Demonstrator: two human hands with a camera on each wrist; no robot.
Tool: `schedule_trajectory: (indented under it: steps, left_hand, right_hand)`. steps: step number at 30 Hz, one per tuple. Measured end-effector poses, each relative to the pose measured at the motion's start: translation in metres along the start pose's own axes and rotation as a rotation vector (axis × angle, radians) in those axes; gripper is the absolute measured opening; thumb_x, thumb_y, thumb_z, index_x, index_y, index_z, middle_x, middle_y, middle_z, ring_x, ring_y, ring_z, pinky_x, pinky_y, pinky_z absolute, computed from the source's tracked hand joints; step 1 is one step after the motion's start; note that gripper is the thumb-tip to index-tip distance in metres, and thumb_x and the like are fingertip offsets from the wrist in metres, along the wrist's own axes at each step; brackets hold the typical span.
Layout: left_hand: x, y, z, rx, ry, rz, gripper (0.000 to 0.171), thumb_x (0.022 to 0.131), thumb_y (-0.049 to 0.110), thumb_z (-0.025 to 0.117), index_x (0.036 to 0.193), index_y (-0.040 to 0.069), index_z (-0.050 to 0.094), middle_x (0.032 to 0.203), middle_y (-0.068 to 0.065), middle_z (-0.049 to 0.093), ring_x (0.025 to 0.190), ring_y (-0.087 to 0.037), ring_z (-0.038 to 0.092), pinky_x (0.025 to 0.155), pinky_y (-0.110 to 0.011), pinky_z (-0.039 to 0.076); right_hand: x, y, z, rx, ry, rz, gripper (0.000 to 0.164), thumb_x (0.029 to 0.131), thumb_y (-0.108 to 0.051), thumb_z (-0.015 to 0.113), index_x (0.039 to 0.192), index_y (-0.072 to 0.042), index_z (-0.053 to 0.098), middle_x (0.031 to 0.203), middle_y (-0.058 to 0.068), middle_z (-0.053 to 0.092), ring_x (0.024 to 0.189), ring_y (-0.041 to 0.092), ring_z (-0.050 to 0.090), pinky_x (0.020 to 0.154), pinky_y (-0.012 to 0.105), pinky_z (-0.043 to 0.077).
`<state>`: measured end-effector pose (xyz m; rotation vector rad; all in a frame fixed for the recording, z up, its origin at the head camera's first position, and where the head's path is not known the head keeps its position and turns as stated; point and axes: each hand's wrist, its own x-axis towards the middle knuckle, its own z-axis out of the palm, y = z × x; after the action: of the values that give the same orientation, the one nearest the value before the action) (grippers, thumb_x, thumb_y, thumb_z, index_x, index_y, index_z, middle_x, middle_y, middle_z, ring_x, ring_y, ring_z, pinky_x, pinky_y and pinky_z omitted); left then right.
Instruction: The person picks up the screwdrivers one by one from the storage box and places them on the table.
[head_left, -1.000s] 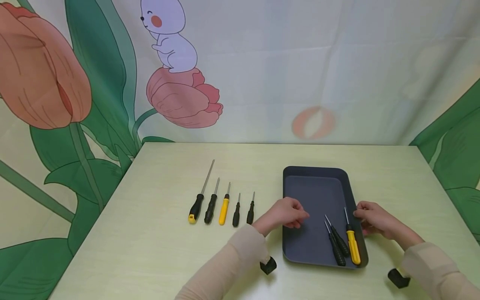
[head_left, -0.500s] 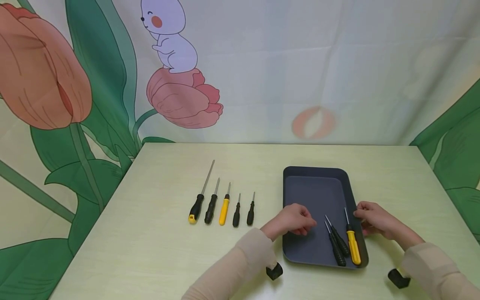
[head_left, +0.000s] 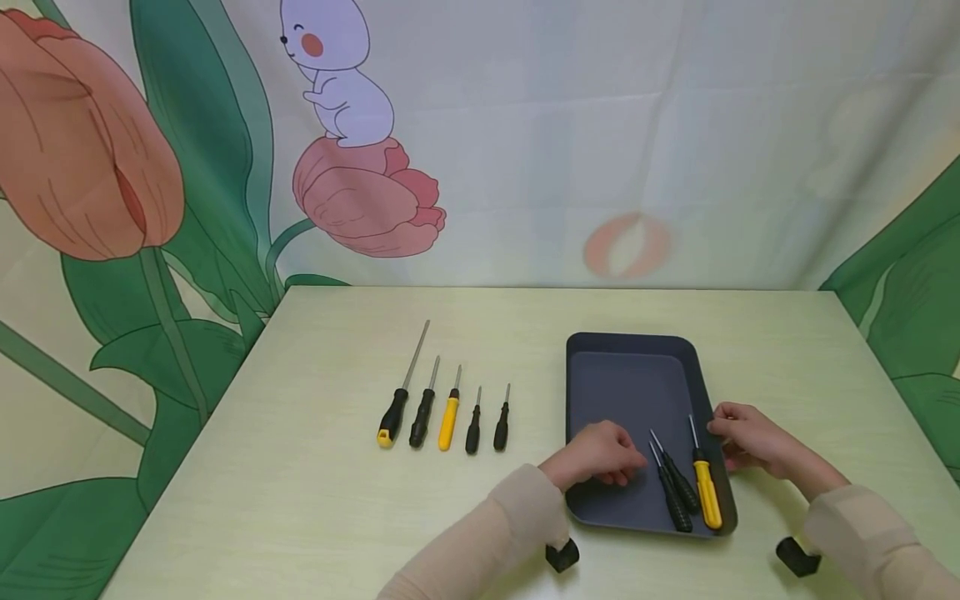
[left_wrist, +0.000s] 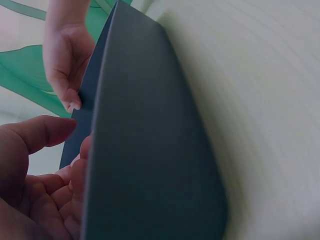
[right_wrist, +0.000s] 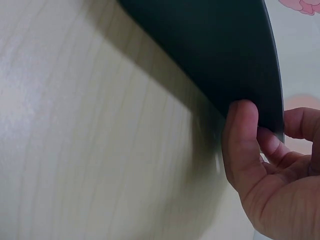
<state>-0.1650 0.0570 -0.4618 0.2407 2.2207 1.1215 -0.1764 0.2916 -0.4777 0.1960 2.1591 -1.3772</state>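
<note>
A dark grey tray (head_left: 630, 387) rests on the table. My right hand (head_left: 753, 442) pinches its right rim; in the right wrist view, the fingers (right_wrist: 243, 135) lie against the tray's outer wall (right_wrist: 220, 55) and the thumb is over the edge. Above the tray's left half hovers my left hand (head_left: 600, 454), its fingers loosely bent and nothing in them. Just right of it, in the tray, lie two black screwdrivers (head_left: 675, 504) side by side and a yellow-handled screwdriver (head_left: 707, 500) along the right wall. In the left wrist view, thumb and fingers (left_wrist: 55, 132) stand apart behind the tray wall (left_wrist: 145, 125).
Several screwdrivers stand in a row left of the tray: a long black-and-yellow screwdriver (head_left: 392, 417), a black one (head_left: 422, 418), a yellow one (head_left: 448, 423) and small black ones (head_left: 473, 432). A printed curtain (head_left: 525, 167) hangs behind the table (head_left: 300, 500).
My left hand has moved right and toward the near side over the tray, closer to the black screwdrivers. The right hand, the tray and the screwdrivers have stayed put.
</note>
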Motion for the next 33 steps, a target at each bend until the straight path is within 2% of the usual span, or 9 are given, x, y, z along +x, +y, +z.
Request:
schedule_trajectory:
  steps: [15,25,33]
  left_hand:
    - [0.006,0.003,0.018,0.045,0.009,-0.059,0.021,0.076,0.026,0.067,0.065,0.010,0.061,0.056,-0.001,0.061,0.047,-0.012,0.055,0.044,-0.022,0.040]
    - [0.009,0.004,0.030,0.124,0.063,-0.057,0.031,0.075,0.030,0.067,0.053,0.010,0.059,0.047,0.001,0.058,0.038,-0.012,0.048,0.040,-0.022,0.035]
    - [0.006,0.011,0.033,0.186,0.060,-0.057,0.033,0.077,0.030,0.065,0.052,0.008,0.064,0.050,-0.003,0.061,0.037,-0.013,0.047,0.039,-0.021,0.033]
  right_hand:
    - [0.002,0.001,0.000,-0.001,0.001,0.001,0.010,0.089,-0.012,0.037,0.087,-0.002,0.038,0.076,0.003,0.052,0.060,0.013,0.053,0.054,0.027,0.047]
    - [0.002,0.002,-0.001,-0.005,0.001,-0.002,0.011,0.089,-0.013,0.037,0.088,-0.002,0.039,0.077,0.003,0.052,0.061,0.013,0.054,0.054,0.027,0.048]
    - [0.000,0.001,-0.001,-0.004,-0.006,0.001,0.011,0.089,-0.013,0.036,0.089,-0.002,0.039,0.078,0.003,0.051,0.061,0.013,0.053,0.055,0.027,0.048]
